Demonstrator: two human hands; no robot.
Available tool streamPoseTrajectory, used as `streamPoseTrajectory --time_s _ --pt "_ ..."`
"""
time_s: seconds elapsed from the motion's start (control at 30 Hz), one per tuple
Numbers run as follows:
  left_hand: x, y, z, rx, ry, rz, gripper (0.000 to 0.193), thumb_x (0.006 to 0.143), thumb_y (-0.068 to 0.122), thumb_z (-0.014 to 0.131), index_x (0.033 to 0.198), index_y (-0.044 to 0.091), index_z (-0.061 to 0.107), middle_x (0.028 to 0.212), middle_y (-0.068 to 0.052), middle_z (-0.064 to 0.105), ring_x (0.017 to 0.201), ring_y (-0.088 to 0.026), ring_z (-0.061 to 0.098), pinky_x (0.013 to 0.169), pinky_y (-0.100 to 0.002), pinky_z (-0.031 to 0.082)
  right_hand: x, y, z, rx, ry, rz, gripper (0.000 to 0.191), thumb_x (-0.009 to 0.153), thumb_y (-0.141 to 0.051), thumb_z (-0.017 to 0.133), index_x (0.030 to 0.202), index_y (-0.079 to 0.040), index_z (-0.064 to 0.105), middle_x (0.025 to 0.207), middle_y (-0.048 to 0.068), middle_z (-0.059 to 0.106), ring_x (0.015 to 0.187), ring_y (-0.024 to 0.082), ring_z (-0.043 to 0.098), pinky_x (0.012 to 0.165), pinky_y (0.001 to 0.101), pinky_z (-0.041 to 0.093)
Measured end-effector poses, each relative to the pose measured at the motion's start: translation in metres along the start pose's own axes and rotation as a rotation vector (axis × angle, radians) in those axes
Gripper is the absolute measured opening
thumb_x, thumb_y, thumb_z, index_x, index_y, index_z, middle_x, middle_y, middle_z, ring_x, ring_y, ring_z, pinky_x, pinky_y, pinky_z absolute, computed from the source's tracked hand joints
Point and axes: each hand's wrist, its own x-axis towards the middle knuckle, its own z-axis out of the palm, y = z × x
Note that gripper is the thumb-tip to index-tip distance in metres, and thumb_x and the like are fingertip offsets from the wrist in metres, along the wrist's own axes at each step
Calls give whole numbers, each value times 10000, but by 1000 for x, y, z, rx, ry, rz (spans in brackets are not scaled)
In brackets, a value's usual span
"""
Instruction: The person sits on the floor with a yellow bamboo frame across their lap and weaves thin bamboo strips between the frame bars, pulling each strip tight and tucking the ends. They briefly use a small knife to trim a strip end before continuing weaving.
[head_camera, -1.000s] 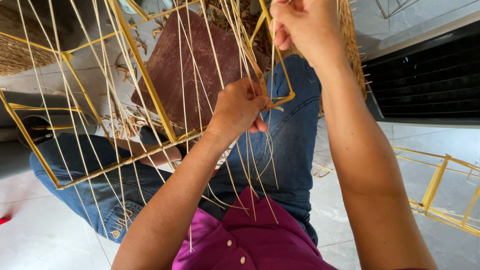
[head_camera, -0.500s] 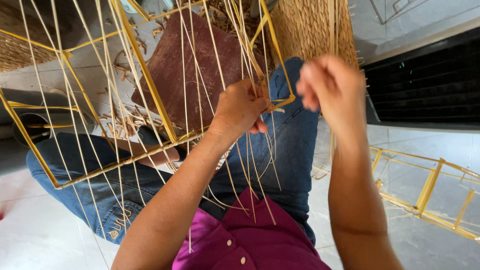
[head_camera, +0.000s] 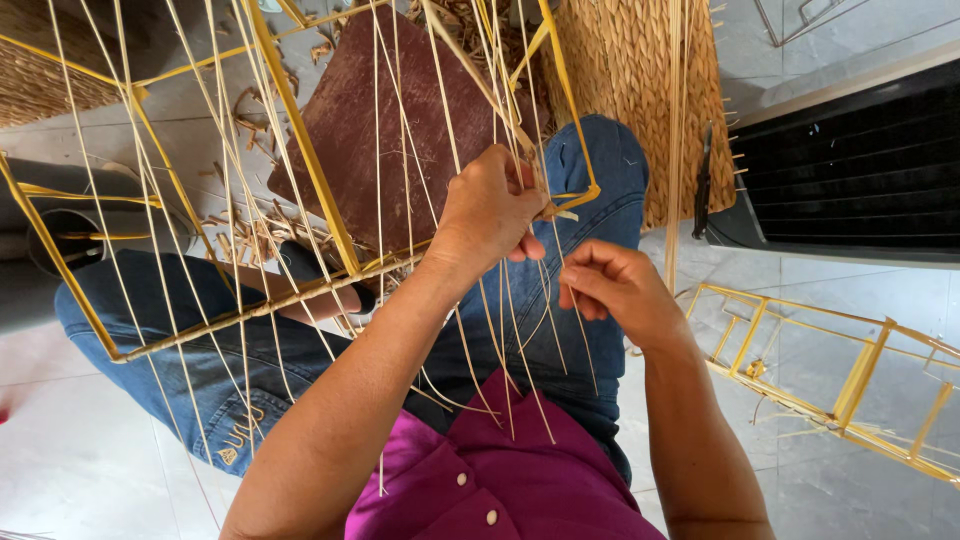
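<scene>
A yellow wire frame (head_camera: 300, 160) rests across my lap, strung with several thin pale cane strands (head_camera: 395, 150). My left hand (head_camera: 490, 210) grips the frame's near right corner, fingers closed over the wire and the strands there. My right hand (head_camera: 620, 290) sits just below and to the right, over my blue-jeaned knee, fingers pinched on one thin strand that runs down from the frame's corner. Loose strand ends hang over my magenta shirt (head_camera: 500, 470).
A brown board (head_camera: 400, 120) lies on the floor under the frame, with cane scraps around it. A woven panel (head_camera: 640, 90) stands ahead right, a black slatted unit (head_camera: 850, 170) at right, another yellow frame (head_camera: 850, 380) on the tiles at lower right.
My right hand has come down from high near the frame's top to just below my left hand, drawing a strand along. The left hand has stayed at the corner.
</scene>
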Motion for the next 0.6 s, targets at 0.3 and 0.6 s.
streamPoseTrajectory --time_s 0.3,0.6 --pt "0 -1 1 -5 -5 6 186 847 32 653 970 -22 523 739 -124 747 441 -160 705 325 -269 536 -9 19 -1 -16 24 10 131 973 -150 655 923 -33 686 749 53 722 559 52 552 492 204 406" --pt "5 -5 0 3 -36 12 286 849 45 673 1128 5 628 700 -107 721 444 -137 686 341 -266 529 32 20 9 385 -2 -258 400 1079 -119 525 1462 -2 521 1300 136 679 1247 211 654 1048 363 513"
